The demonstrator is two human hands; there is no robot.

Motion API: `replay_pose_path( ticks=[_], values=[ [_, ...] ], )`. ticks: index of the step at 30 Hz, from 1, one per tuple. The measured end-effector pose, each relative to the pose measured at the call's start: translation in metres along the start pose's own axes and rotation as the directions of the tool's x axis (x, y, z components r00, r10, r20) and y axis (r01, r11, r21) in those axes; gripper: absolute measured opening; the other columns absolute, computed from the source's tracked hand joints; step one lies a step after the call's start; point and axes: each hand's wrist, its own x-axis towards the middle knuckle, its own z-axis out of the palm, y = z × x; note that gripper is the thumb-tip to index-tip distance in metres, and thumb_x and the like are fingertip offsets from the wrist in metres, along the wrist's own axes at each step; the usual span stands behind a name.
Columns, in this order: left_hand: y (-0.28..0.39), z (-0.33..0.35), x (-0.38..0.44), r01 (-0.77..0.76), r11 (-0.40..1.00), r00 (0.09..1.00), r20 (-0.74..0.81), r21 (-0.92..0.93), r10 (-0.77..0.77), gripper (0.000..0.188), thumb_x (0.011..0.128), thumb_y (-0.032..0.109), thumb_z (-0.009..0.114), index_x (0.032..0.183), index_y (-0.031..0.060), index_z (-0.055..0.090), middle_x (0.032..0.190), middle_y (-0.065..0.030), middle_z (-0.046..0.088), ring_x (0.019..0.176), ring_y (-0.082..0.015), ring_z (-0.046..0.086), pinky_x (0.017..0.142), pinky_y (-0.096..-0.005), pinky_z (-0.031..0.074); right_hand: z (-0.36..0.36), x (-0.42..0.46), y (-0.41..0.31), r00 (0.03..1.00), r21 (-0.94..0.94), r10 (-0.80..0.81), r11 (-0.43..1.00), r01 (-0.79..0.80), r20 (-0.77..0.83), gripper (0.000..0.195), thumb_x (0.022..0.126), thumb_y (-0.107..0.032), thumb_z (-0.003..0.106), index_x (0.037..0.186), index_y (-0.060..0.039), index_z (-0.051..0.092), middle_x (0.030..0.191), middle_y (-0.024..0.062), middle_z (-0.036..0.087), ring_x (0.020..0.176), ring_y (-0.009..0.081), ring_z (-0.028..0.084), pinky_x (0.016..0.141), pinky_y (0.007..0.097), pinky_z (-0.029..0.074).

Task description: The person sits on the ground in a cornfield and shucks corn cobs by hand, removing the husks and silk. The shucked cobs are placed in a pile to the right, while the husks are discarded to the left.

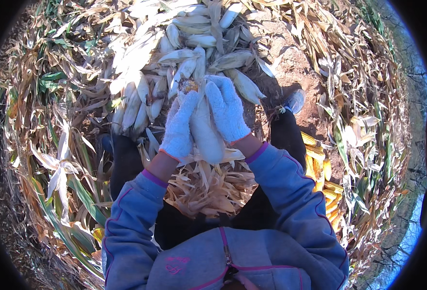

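An ear of corn in its pale husk (207, 134) lies between my two gloved hands, its thick end towards my body. My left hand (182, 125), in a white knit glove, grips it on the left side. Yellowish kernels (189, 86) show at the far end, just beyond my left fingertips. My right hand (226, 107), in a matching glove, has its fingers bent against the husk from the right. Hidden from view are the undersides of both hands. Beyond them lies a heap of unhusked corn ears (199, 40).
Loose dry husks (211, 185) are piled between my legs. Husked yellow ears (318, 163) lie beside my right leg. Dry corn stalks and leaves (64, 163) cover the left side, and more stalks (362, 145) lie at the right. Bare soil (289, 54) shows at the upper right.
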Motion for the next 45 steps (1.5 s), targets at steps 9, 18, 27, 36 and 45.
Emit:
replay_pose_path(
  ticks=[9, 18, 27, 36, 45],
  values=[
    [0.0, 0.001, 0.0, -0.254, 0.923, 0.964, 0.001, 0.288, 0.265, 0.042, 0.102, 0.024, 0.052, 0.137, 0.0016, 0.05, 0.126, -0.005, 0.058, 0.112, -0.0106, 0.054, 0.096, -0.0266, 0.045, 0.011, -0.02, 0.016, 0.944, 0.178, 0.188, 0.954, -0.241, 0.27, 0.038, 0.104, -0.034, 0.042, 0.125, -0.0026, 0.047, 0.112, 0.0132, 0.057, 0.104, 0.0228, 0.056, 0.092, 0.0361, 0.044],
    [0.028, -0.01, 0.008, -0.335, 0.529, 0.937, 0.215, 0.779, 0.276, 0.038, 0.102, 0.023, 0.052, 0.13, -0.0017, 0.057, 0.122, -0.0079, 0.057, 0.112, -0.0136, 0.052, 0.096, -0.0276, 0.043, 0.008, -0.014, 0.012, 0.965, 0.212, 0.167, 0.954, -0.21, 0.204, 0.037, 0.099, -0.033, 0.051, 0.121, -0.0033, 0.049, 0.108, 0.0137, 0.061, 0.1, 0.0203, 0.058, 0.088, 0.0366, 0.047],
    [0.019, -0.003, 0.001, -0.476, 0.481, 0.862, 0.285, 0.736, 0.418, 0.029, 0.099, 0.014, 0.053, 0.122, -0.0019, 0.06, 0.113, -0.0074, 0.057, 0.101, -0.0127, 0.053, 0.088, -0.0267, 0.044, 0.006, -0.012, 0.017, 0.977, 0.213, 0.145, 0.961, -0.177, 0.158, 0.045, 0.095, -0.031, 0.059, 0.128, -0.0023, 0.048, 0.115, 0.0146, 0.061, 0.105, 0.0206, 0.059, 0.089, 0.0357, 0.048],
    [0.011, -0.01, 0.004, -0.247, 0.741, 0.948, -0.004, 0.624, 0.319, 0.016, 0.098, 0.016, 0.058, 0.103, 0.0044, 0.068, 0.077, 0.0028, 0.06, 0.067, -0.0042, 0.054, 0.058, -0.0206, 0.044, 0.007, -0.011, 0.009, 0.95, 0.217, 0.229, 0.937, -0.274, 0.212, 0.06, 0.089, -0.029, 0.07, 0.135, -0.0007, 0.042, 0.122, 0.0112, 0.058, 0.107, 0.0164, 0.056, 0.093, 0.0325, 0.047],
    [0.021, -0.011, 0.003, 0.022, 0.99, 0.998, -0.063, 0.143, -0.013, 0.012, 0.098, 0.016, 0.057, 0.096, 0.0066, 0.065, 0.075, -0.0002, 0.06, 0.062, -0.0102, 0.055, 0.053, -0.0237, 0.045, 0.0, -0.004, 0.01, 0.891, 0.597, 0.424, 0.677, -0.431, 0.162, 0.041, 0.098, -0.031, 0.059, 0.127, -0.0032, 0.054, 0.112, 0.0036, 0.06, 0.1, 0.0094, 0.054, 0.087, 0.0298, 0.047]
  ],
)
